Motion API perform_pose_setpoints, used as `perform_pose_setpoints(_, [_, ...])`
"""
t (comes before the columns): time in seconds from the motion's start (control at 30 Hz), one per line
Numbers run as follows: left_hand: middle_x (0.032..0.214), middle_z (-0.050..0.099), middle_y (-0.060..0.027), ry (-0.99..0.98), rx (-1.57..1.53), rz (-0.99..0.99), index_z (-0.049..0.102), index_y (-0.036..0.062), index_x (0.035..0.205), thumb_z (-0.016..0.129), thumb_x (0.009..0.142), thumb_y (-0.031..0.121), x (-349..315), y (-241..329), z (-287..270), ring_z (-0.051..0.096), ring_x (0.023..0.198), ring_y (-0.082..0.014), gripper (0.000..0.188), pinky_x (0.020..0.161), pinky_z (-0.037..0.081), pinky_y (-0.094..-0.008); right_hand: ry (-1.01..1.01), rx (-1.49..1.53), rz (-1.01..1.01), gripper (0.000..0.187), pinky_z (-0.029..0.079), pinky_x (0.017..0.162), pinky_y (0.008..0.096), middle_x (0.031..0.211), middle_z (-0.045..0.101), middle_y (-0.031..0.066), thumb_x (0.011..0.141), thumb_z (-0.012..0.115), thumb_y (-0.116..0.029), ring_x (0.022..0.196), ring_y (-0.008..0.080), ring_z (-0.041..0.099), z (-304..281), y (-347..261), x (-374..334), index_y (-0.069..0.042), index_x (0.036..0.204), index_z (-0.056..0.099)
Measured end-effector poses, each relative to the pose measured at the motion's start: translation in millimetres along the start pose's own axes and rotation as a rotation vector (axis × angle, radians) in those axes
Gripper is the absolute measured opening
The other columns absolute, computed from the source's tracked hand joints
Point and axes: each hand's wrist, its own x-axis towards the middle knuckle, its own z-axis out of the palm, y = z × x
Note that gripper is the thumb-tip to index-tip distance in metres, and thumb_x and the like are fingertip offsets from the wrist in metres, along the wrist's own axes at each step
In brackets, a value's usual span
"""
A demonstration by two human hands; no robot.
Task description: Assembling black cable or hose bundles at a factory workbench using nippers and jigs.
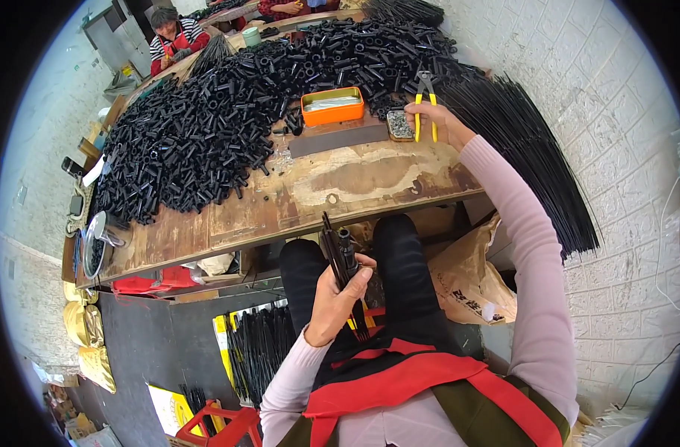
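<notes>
In front of my lap, my left hand is closed around a bundle of thin black rods and a black tubular piece. The rods stand nearly upright, their lower ends reaching down past my palm. Over the right part of the wooden table, my right hand grips a pair of pliers by its yellow handles. The pliers' jaws point away from me. Just left of the pliers lies a small tin of tiny metal bits. Beside it is an orange box with pale thin pieces inside.
A large heap of black tubular parts covers the far and left table. Long black rods lie at the right by the wall. A grey strip is in front of the orange box. A red stool stands lower left. Another person sits far left.
</notes>
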Motion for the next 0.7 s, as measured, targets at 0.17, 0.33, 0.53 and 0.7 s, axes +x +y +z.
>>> perform_pose_setpoints(0.17, [0.070, 0.047, 0.0019, -0.009, 0.021, 0.011, 0.056, -0.0028, 0.109, 0.059, 0.097, 0.017, -10, 2, 3, 0.043, 0.062, -0.0072, 0.023, 0.058, 0.036, -0.0235, -0.033, -0.057, -0.042, 0.020, 0.057, 0.080, 0.0283, 0.093, 0.066, 0.0122, 0.086, 0.069, -0.010, 0.086, 0.0196, 0.067, 12, -9, -39, 0.000, 0.101, 0.060])
perform_pose_setpoints(0.33, [0.070, 0.044, 0.0021, 0.009, -0.030, 0.036, 0.055, -0.0030, 0.112, 0.054, 0.098, 0.011, -21, 0, -10, 0.041, 0.061, -0.0076, 0.020, 0.058, 0.036, -0.0241, -0.181, 0.068, 0.000, 0.027, 0.054, 0.078, 0.0301, 0.100, 0.067, 0.0103, 0.087, 0.071, -0.018, 0.092, 0.0197, 0.067, 69, 9, -128, -0.005, 0.108, 0.059])
perform_pose_setpoints(0.53, [0.073, 0.041, -0.0005, -0.101, -0.094, 0.278, 0.038, -0.0024, 0.137, 0.048, 0.097, 0.055, -22, -11, -13, 0.039, 0.061, -0.0102, 0.071, 0.059, 0.036, -0.0264, -0.321, 0.167, 0.013, 0.021, 0.052, 0.069, 0.0303, 0.093, 0.065, 0.0092, 0.090, 0.068, -0.016, 0.080, 0.0186, 0.067, 155, 53, -258, -0.003, 0.104, 0.058])
perform_pose_setpoints(0.7, [0.072, 0.045, -0.0004, -0.165, -0.045, 0.293, 0.035, -0.0067, 0.141, 0.037, 0.098, 0.061, -29, -6, -15, 0.042, 0.065, -0.0092, 0.080, 0.061, 0.037, -0.0244, -0.272, 0.098, -0.247, 0.017, 0.047, 0.062, 0.0251, 0.093, 0.062, 0.0079, 0.094, 0.063, -0.017, 0.073, 0.0164, 0.064, 191, 83, -282, -0.002, 0.102, 0.059])
